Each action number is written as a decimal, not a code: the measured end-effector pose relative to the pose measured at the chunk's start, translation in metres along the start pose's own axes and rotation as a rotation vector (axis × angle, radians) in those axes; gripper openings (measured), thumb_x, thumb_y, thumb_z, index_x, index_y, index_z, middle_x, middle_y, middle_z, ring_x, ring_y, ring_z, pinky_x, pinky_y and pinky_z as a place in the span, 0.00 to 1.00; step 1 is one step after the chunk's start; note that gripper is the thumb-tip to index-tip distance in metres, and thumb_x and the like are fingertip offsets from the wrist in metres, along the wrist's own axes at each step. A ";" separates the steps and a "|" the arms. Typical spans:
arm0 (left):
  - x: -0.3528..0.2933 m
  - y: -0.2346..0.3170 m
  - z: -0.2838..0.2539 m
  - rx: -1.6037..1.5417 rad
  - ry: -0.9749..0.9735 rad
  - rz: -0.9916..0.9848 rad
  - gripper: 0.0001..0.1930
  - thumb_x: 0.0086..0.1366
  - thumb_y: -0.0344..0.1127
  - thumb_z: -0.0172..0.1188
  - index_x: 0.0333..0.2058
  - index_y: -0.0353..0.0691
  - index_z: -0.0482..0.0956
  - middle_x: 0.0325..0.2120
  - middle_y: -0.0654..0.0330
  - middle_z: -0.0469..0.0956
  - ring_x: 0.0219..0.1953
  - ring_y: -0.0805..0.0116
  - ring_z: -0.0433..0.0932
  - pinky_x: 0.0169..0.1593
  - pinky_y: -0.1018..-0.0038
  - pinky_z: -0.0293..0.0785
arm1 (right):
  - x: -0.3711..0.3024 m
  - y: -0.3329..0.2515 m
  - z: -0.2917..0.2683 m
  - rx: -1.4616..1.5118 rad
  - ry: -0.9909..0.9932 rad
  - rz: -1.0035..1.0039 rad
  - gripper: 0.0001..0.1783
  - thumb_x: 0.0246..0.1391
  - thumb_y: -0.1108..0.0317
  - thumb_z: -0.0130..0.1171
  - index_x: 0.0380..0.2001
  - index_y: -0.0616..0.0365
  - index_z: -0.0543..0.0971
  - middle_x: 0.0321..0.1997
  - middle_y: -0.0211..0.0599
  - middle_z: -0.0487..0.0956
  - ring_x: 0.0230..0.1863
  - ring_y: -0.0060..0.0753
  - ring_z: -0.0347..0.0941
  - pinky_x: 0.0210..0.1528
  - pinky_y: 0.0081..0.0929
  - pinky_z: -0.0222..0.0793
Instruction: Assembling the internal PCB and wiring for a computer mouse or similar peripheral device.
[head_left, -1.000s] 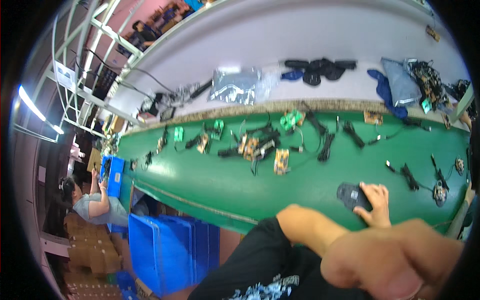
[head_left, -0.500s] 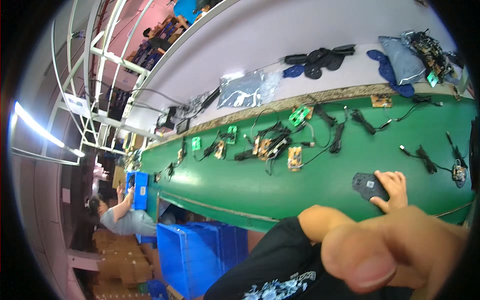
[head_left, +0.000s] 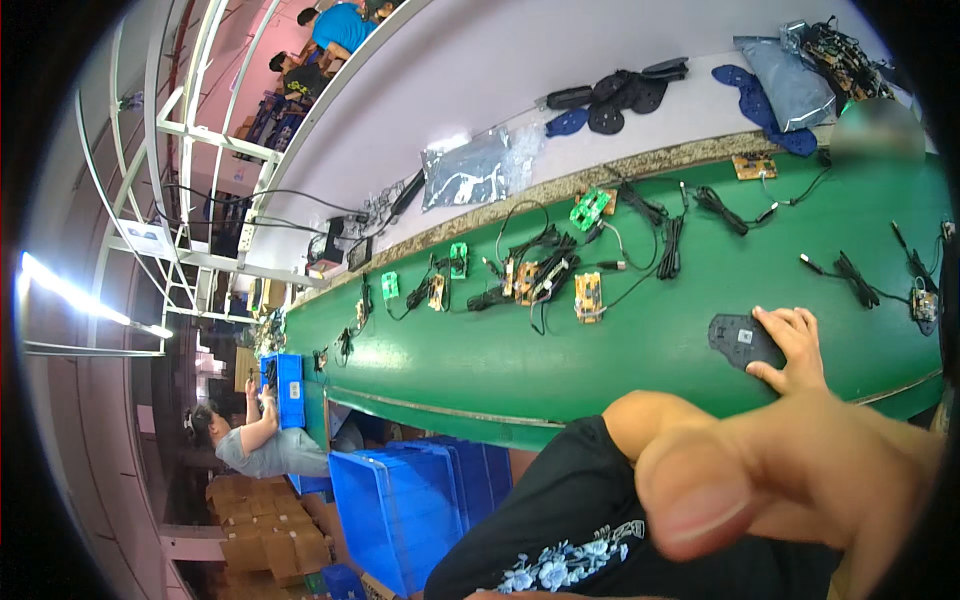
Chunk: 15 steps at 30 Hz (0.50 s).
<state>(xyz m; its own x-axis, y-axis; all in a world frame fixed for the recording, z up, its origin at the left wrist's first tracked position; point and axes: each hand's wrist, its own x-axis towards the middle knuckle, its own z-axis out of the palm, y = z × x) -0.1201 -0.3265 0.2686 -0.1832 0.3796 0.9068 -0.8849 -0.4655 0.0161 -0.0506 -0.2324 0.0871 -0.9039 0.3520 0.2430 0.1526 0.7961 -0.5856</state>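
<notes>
On the green table, my right hand (head_left: 797,350) grips the right end of a flat black plastic plate (head_left: 738,340), thumb on the near edge and fingers on the far one. The plate has a lobed outline and a small pale square label. Very close to the camera, my left hand (head_left: 770,470) fills the lower right, out of focus. Its large thumb points down and left; the other fingers are hidden, so I cannot tell what they hold. It covers part of my right arm. Nearest the plate on the left is an orange circuit board (head_left: 589,297) with a black cable.
Boards and bundled cables (head_left: 540,275) lie along the green table (head_left: 450,360). A coiled cable (head_left: 853,280) is at right. Plastic bags (head_left: 465,175) and black plates (head_left: 625,98) rest on the ledge behind. Blue bins (head_left: 400,510) stand below; a co-worker (head_left: 265,445) sits at left.
The whole view has shifted slightly, with the table's far edge higher. My right hand stays around the plate's right end. The near thumb has moved a little left.
</notes>
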 end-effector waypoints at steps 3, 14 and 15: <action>-0.015 0.019 0.012 0.003 0.014 0.100 0.22 0.72 0.49 0.53 0.46 0.33 0.79 0.39 0.58 0.79 0.43 0.62 0.75 0.53 0.68 0.68 | -0.001 -0.001 0.020 0.052 -0.022 -0.030 0.46 0.31 0.59 0.78 0.59 0.58 0.77 0.51 0.38 0.81 0.56 0.42 0.72 0.70 0.50 0.54; -0.071 -0.002 0.036 -0.004 0.340 0.442 0.17 0.73 0.50 0.55 0.46 0.45 0.83 0.29 0.69 0.77 0.40 0.70 0.69 0.67 0.68 0.50 | 0.007 -0.011 0.015 0.038 -0.056 0.040 0.46 0.34 0.60 0.78 0.62 0.56 0.76 0.57 0.40 0.80 0.59 0.43 0.70 0.71 0.48 0.53; -0.066 0.002 0.034 -0.005 0.363 0.477 0.16 0.73 0.50 0.55 0.46 0.46 0.84 0.28 0.70 0.77 0.40 0.71 0.68 0.68 0.68 0.48 | 0.003 -0.009 0.005 0.023 -0.077 0.076 0.46 0.34 0.61 0.78 0.62 0.55 0.76 0.58 0.41 0.79 0.58 0.44 0.70 0.70 0.48 0.53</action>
<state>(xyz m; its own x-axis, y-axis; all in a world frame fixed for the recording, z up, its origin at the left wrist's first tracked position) -0.0948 -0.3801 0.2228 -0.6947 0.3787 0.6116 -0.6708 -0.6480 -0.3607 -0.0571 -0.2406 0.0888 -0.9183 0.3714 0.1374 0.2136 0.7568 -0.6177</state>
